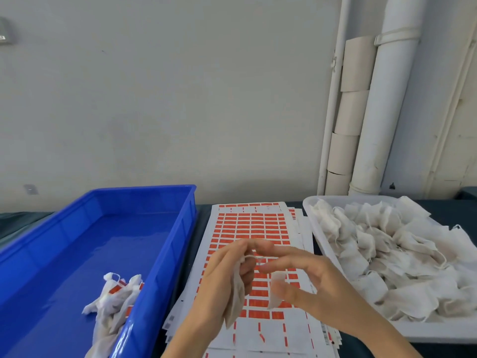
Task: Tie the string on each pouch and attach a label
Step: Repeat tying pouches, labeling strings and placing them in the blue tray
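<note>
Evidently soft and light, the pouch (234, 304) hangs limp over the label sheets (258, 223), gripped by the left hand (219, 280); its gathered neck looks the best hold. The right hand (317, 282) reaches the string (251, 257), grasp too blurred to tell

Blue bin (160, 228); white tray (317, 228) — off-white pouches (387, 254); orange-red labels (253, 226).

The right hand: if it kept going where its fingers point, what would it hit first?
Most likely the left hand, gripping a small white cloth pouch just ahead of the right hand, though depth is unclear.
</note>
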The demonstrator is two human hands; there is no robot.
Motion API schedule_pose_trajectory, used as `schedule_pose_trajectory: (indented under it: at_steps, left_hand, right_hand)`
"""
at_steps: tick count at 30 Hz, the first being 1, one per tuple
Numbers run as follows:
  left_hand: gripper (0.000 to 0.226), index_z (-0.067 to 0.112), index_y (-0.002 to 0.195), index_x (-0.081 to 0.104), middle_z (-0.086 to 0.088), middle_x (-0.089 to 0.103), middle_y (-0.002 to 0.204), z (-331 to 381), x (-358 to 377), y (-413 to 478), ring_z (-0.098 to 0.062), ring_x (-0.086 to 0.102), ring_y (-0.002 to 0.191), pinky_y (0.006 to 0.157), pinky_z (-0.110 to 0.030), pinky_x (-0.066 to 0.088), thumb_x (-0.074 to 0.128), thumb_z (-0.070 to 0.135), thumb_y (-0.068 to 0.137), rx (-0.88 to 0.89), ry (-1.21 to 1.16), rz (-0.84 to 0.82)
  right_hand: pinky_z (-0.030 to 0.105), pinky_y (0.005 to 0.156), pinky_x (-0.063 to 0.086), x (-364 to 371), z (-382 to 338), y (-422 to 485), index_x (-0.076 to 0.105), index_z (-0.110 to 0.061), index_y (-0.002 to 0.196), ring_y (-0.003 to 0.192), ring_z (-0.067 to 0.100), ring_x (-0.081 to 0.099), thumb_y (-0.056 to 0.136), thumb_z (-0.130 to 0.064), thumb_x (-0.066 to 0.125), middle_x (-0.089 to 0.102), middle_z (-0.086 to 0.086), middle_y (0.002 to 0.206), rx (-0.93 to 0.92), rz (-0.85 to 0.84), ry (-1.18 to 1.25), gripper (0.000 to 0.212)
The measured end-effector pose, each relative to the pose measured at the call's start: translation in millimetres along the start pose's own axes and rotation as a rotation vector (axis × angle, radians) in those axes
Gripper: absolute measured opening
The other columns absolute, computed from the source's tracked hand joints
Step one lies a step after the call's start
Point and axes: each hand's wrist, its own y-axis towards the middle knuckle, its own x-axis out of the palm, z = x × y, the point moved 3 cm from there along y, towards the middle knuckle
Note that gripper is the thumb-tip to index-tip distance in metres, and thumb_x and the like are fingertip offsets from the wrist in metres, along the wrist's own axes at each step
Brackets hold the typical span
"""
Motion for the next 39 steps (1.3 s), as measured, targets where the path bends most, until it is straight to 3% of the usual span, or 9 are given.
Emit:
schedule_pose_trajectory:
  at_steps: [3,6,11,15,19,26,31,35,39]
  left_hand:
    - [0.033,0.019,0.094,0.076,-0.005,0.073,0.095,3,0,-1,-0.022,0.071,0.085,0.072,-0.023,0.056,0.053,0.039,0.083,0.022,0.068,-0.053]
    - [0.025,0.020,0.093,0.076,0.005,0.067,0.069,5,-3,-4,-0.009,0.058,0.056,0.054,-0.015,0.045,0.057,0.034,0.085,0.049,0.110,-0.046]
    - [0.019,0.037,0.082,0.072,0.007,0.072,0.086,7,-12,-4,-0.017,0.069,0.087,0.077,-0.029,0.056,0.068,0.044,0.065,0.140,0.330,0.024]
    - [0.013,0.038,0.080,0.072,0.011,0.071,0.080,6,-14,-5,-0.008,0.068,0.081,0.067,-0.015,0.053,0.070,0.042,0.068,0.211,0.450,0.025]
    - [0.008,0.036,0.077,0.073,0.012,0.071,0.077,5,-15,-6,-0.005,0.067,0.079,0.067,-0.009,0.050,0.070,0.040,0.071,0.255,0.480,0.026]
    - [0.011,0.030,0.079,0.073,0.012,0.070,0.078,6,-16,-11,-0.005,0.066,0.078,0.063,-0.011,0.049,0.071,0.039,0.073,0.213,0.506,-0.050]
    - [0.004,0.036,0.083,0.071,0.011,0.070,0.082,7,-7,-15,-0.010,0.065,0.078,0.068,-0.020,0.056,0.073,0.034,0.079,0.215,0.602,-0.155]
    - [0.005,0.037,0.084,0.071,0.016,0.070,0.082,8,-4,-16,-0.005,0.065,0.078,0.066,-0.015,0.051,0.072,0.035,0.079,0.249,0.667,-0.141]
    - [0.008,0.037,0.083,0.071,0.018,0.070,0.081,9,-4,-14,-0.003,0.065,0.080,0.067,-0.012,0.050,0.074,0.031,0.079,0.287,0.707,-0.101]
  right_hand:
    - [0.029,0.105,0.042,5,6,4,0.070,-0.035,0.103,0.112,-0.008,0.054,0.075,-0.054,0.057,0.065,-0.029,0.110,0.050,-0.005,-0.052,0.036]
    - [0.029,0.102,0.044,3,8,7,0.075,-0.030,0.091,0.107,-0.005,0.058,0.080,-0.051,0.053,0.068,-0.026,0.104,0.048,-0.011,-0.019,0.032]
    - [0.027,0.097,0.050,-4,8,8,0.076,-0.025,0.090,0.110,0.001,0.061,0.084,-0.044,0.053,0.070,-0.017,0.107,0.044,-0.065,0.138,0.031]
    - [0.017,0.094,0.048,-9,6,6,0.074,-0.018,0.100,0.110,0.003,0.062,0.079,-0.064,0.054,0.072,-0.010,0.105,0.005,-0.044,0.197,0.054]
    - [0.008,0.082,0.048,-9,6,6,0.072,-0.016,0.099,0.103,0.004,0.065,0.086,-0.042,0.051,0.074,-0.007,0.097,0.043,-0.034,0.223,0.036]
    - [0.038,0.086,0.056,-29,20,18,0.068,-0.013,0.096,0.091,0.017,0.071,0.073,-0.040,0.066,0.074,-0.001,0.094,0.173,0.230,0.319,0.036]
    - [0.031,0.076,0.057,-24,21,26,0.075,-0.029,0.085,0.085,0.013,0.071,0.059,-0.046,0.072,0.075,-0.009,0.089,0.216,0.274,0.270,0.031]
    - [0.016,0.065,0.054,-15,17,27,0.076,-0.031,0.078,0.083,0.007,0.071,0.059,-0.040,0.073,0.074,-0.012,0.086,0.179,0.205,0.278,0.021]
    - [0.019,0.076,0.055,-8,16,28,0.076,-0.024,0.087,0.087,0.005,0.069,0.070,-0.029,0.076,0.075,-0.011,0.087,0.192,0.162,0.219,0.018]
